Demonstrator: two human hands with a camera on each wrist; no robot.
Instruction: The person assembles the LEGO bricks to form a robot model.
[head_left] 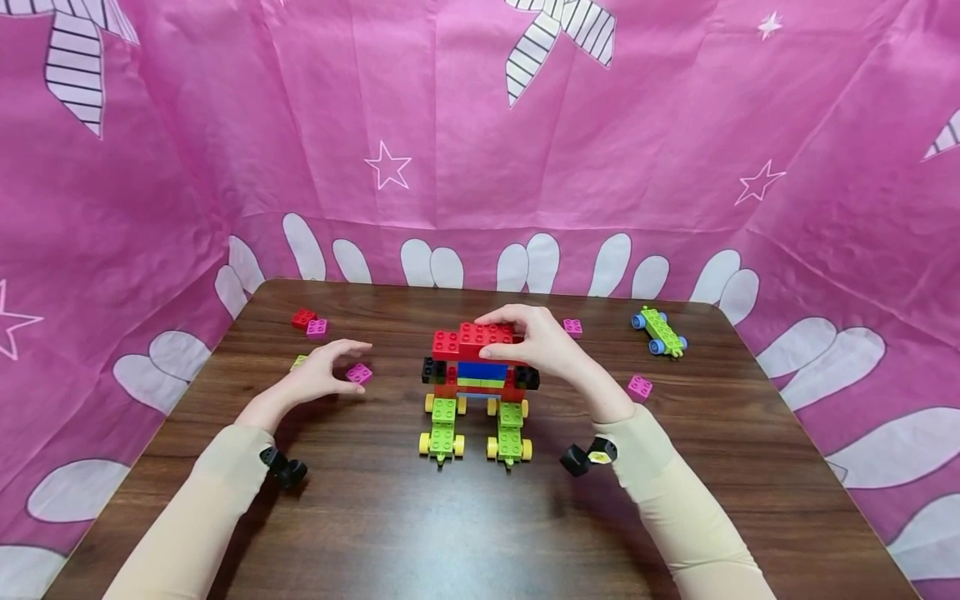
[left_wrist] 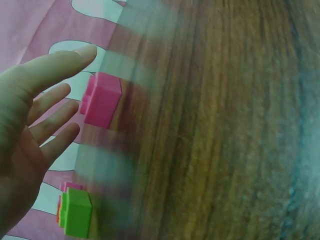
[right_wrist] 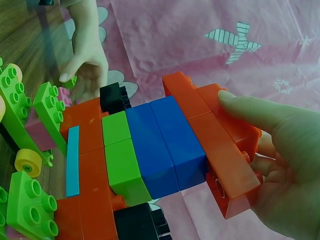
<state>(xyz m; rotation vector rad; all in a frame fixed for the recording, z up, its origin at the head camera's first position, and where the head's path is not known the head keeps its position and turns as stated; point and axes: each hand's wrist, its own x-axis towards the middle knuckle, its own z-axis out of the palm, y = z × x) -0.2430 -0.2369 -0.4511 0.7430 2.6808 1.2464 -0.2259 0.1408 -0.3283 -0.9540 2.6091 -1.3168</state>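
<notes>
A toy-brick figure (head_left: 482, 372) stands mid-table on two green wheeled bases with yellow wheels. Its body stacks red, green and blue bricks (right_wrist: 159, 145), with a black brick (head_left: 432, 370) out at each side. My right hand (head_left: 536, 340) grips the red brick (right_wrist: 227, 120) at the top, thumb on the near face and fingers behind. To the left, my left hand (head_left: 326, 369) hovers with fingers spread and nothing in it. Beside its fingertips lies a pink brick (head_left: 359, 373); in the left wrist view this pink brick (left_wrist: 103, 100) shows just past the thumb and fingers.
A red brick (head_left: 303, 318), a pink brick (head_left: 317, 328) and a green brick (head_left: 298, 362) lie at the left. Toward the right are two more pink bricks (head_left: 640, 387) and a green car base (head_left: 659, 331) with blue wheels. Pink cloth (head_left: 480, 167) hangs round the table.
</notes>
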